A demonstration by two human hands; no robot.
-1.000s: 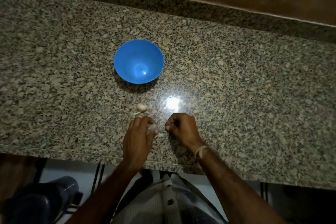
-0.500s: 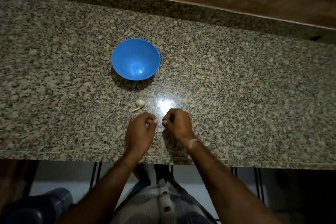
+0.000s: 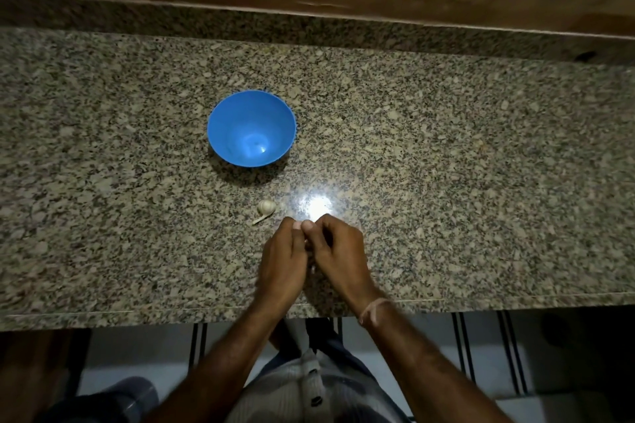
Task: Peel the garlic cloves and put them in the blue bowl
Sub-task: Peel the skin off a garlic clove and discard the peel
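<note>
Left hand and right hand are meeting knuckle to knuckle just above the near edge of the table, fingers curled inward and thumbs pressing tip to tip. They are pinching something small between them. It is almost wholly hidden, so I am judging it from the task to be a clove under peeling. Just beyond the left hand's fingertips a garlic piece is lying, pale, rounded and ribbed in its papery skin, with a thin curved strip of dry stem or peel beside it. Farther beyond, well apart from both hands, the blue bowl is sitting upright, round, smooth and glossy, with nothing showing inside. The table is polished speckled granite, throwing a bright glare spot just ahead of the right hand. To do this step well, the thumbnails should be catching the brittle skin at the clove's root end and tearing it off in strips, while the other fingers are holding the slick clove firmly enough that it is not squirting out onto the hard stone.
</note>
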